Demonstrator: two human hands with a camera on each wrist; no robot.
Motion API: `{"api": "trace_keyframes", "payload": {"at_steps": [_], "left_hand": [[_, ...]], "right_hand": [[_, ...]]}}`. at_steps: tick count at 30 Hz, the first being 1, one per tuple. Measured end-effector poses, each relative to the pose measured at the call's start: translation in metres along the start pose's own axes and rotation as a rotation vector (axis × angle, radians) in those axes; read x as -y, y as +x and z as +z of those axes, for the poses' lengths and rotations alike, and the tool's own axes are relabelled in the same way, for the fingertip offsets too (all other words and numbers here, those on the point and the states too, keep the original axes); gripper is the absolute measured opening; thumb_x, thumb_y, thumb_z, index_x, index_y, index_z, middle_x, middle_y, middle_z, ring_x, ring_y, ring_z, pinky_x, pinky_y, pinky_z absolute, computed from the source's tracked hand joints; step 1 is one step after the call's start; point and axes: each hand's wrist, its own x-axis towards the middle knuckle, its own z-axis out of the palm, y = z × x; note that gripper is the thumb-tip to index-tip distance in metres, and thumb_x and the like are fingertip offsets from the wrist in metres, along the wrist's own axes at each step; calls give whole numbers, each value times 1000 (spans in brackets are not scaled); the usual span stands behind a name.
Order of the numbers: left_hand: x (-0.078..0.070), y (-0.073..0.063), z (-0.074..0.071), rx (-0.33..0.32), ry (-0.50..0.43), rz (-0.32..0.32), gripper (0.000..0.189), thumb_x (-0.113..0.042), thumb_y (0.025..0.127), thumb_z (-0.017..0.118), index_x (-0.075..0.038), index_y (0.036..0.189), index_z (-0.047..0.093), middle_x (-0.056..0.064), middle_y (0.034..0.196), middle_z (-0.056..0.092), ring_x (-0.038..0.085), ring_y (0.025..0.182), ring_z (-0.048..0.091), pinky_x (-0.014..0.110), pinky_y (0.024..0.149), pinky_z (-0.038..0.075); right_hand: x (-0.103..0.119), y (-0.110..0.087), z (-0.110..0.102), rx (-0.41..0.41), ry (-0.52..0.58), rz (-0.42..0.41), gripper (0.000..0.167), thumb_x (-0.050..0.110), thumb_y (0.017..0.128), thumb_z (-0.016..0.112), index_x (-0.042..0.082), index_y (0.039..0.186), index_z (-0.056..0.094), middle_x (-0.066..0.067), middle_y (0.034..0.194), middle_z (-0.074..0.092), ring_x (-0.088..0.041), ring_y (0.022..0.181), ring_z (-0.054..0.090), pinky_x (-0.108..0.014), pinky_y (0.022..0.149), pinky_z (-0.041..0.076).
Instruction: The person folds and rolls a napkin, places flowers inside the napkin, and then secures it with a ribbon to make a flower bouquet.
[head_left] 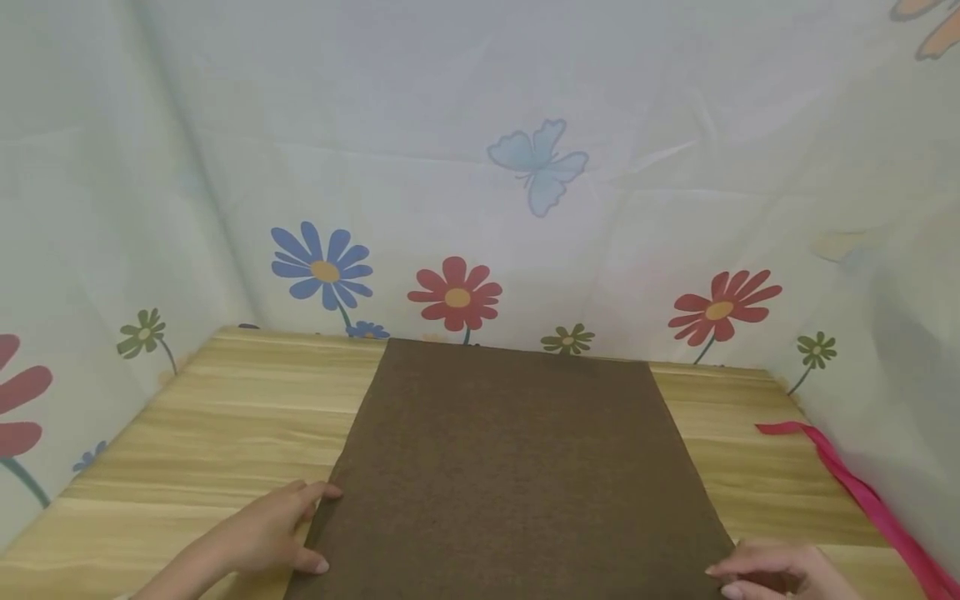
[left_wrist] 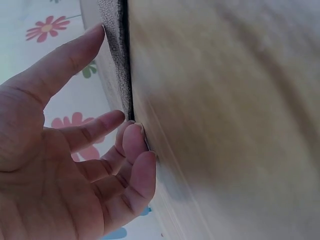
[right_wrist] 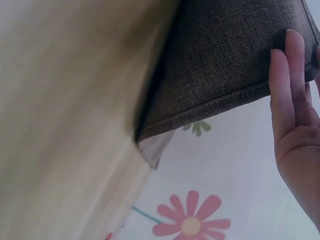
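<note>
A wide brown cloth (head_left: 517,467) with a stitched hem lies flat over the middle of the wood-grain table. At its left edge my left hand (head_left: 262,529) rests with thumb and forefinger spread apart, their tips touching the fabric. The left wrist view shows the remaining fingers loosely bent beside the cloth's edge (left_wrist: 120,55). By the near right edge, my right hand (head_left: 787,571) pinches the fabric. In the right wrist view a part of the cloth (right_wrist: 220,65) is raised off the table, with fingers (right_wrist: 280,90) straight against its face.
A bright pink ribbon (head_left: 855,492) trails along the right side of the table (head_left: 247,417). Behind and on both sides hangs a pale curtain (head_left: 390,108) printed with flowers and butterflies, close to the table's edges.
</note>
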Motion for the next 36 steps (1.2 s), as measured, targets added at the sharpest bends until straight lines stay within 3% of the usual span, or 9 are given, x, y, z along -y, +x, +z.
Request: {"api": "trace_keyframes", "payload": {"at_steps": [1, 2, 9, 18, 25, 36], "left_hand": [[0, 0, 0, 2, 1, 1, 79, -36, 59, 81, -2, 123, 49, 10, 95, 54, 25, 86, 54, 44, 67, 47], [0, 0, 0, 2, 2, 1, 79, -35, 59, 81, -2, 123, 49, 10, 95, 54, 24, 85, 54, 43, 67, 47], [-2, -1, -1, 6, 15, -9, 81, -32, 55, 83, -5, 123, 49, 7, 92, 52, 20, 81, 51, 37, 63, 44], [0, 0, 0, 17, -15, -13, 81, -29, 53, 84, -7, 123, 50, 7, 97, 54, 24, 88, 52, 43, 66, 45], [0, 0, 0, 19, -22, -30, 83, -30, 51, 85, -9, 123, 50, 7, 96, 54, 25, 88, 52, 45, 68, 46], [4, -1, 1, 30, -22, -13, 83, -31, 53, 84, -8, 124, 49, 5, 90, 51, 21, 80, 49, 37, 62, 44]], "right_hand": [[3, -1, 3, -70, 55, 105, 50, -29, 70, 52, -1, 110, 62, -7, 82, 63, -10, 63, 56, -20, 48, 43], [4, 1, 3, -82, 71, 152, 50, -29, 71, 51, 0, 109, 63, -7, 81, 63, -10, 60, 56, -21, 47, 44], [-1, 39, -4, -79, 67, 348, 30, -15, 81, 55, 5, 100, 66, -4, 78, 66, -12, 53, 60, -28, 45, 49], [-23, 96, -8, -35, 55, 500, 13, 1, 86, 59, -3, 96, 65, -2, 69, 63, -10, 52, 59, -32, 43, 49], [-45, 134, -9, -34, 4, 606, 21, 14, 84, 64, -5, 95, 66, -5, 69, 64, -13, 51, 59, -34, 46, 50], [-81, 196, -12, 16, -49, 687, 25, 21, 84, 65, 1, 99, 68, -6, 75, 65, -18, 55, 59, -33, 54, 52]]}}
